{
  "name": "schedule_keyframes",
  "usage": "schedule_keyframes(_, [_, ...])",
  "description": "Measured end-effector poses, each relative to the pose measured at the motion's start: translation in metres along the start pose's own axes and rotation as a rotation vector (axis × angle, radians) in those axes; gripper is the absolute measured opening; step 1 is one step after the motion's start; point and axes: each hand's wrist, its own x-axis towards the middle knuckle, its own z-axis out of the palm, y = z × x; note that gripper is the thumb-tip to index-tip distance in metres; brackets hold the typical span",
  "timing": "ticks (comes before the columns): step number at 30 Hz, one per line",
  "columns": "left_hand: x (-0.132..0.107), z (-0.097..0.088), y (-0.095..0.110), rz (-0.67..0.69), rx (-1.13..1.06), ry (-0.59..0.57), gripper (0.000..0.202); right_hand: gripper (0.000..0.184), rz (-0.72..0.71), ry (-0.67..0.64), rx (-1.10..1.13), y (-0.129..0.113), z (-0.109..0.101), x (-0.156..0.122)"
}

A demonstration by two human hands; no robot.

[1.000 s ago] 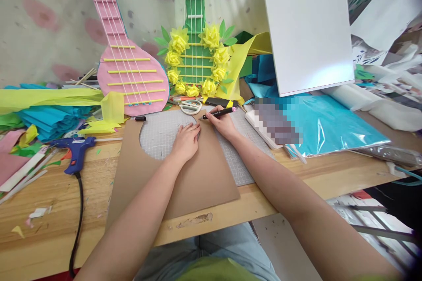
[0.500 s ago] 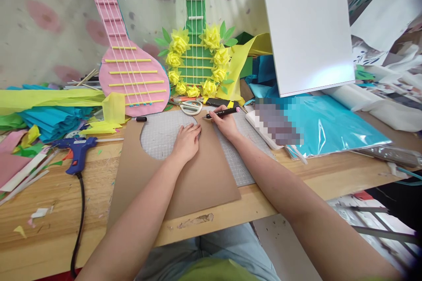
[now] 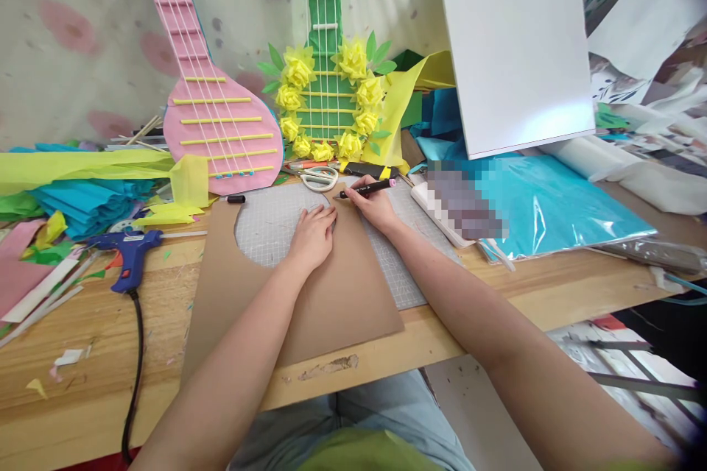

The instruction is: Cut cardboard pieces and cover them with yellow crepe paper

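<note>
A sheet of brown cardboard [image 3: 342,294] with a large rounded cut-out lies on the wooden table. Through the cut-out shows the grey cutting mat [image 3: 265,224]. My left hand [image 3: 314,235] rests flat on the cardboard beside the cut-out's right edge, fingers stretched out. In my right hand [image 3: 375,204] is a black marker [image 3: 369,189] with a pink end, its tip at the narrow strip of cardboard right of the cut-out. Any mark under the tip is too small to make out. The black marker cap [image 3: 236,199] lies at the cardboard's upper left.
A blue glue gun [image 3: 132,254] with a black cord lies left. Behind stand a pink paper guitar [image 3: 221,129] and a green one [image 3: 325,99] with yellow flowers. White-handled scissors [image 3: 320,178] and a black-yellow cutter [image 3: 367,170] lie before them. A blue packet [image 3: 563,206] is right.
The marker tip has shifted very slightly left and down along the cardboard, with my right hand following. My left hand stays in place. The whole view has shifted a little.
</note>
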Motion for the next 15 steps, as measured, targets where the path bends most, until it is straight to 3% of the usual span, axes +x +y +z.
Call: schedule_keyframes(15, [-0.0001, -0.0015, 0.0004, 0.004, -0.009, 0.002, 0.045, 0.029, -0.010, 0.050, 0.050, -0.0028, -0.0002, 0.0018])
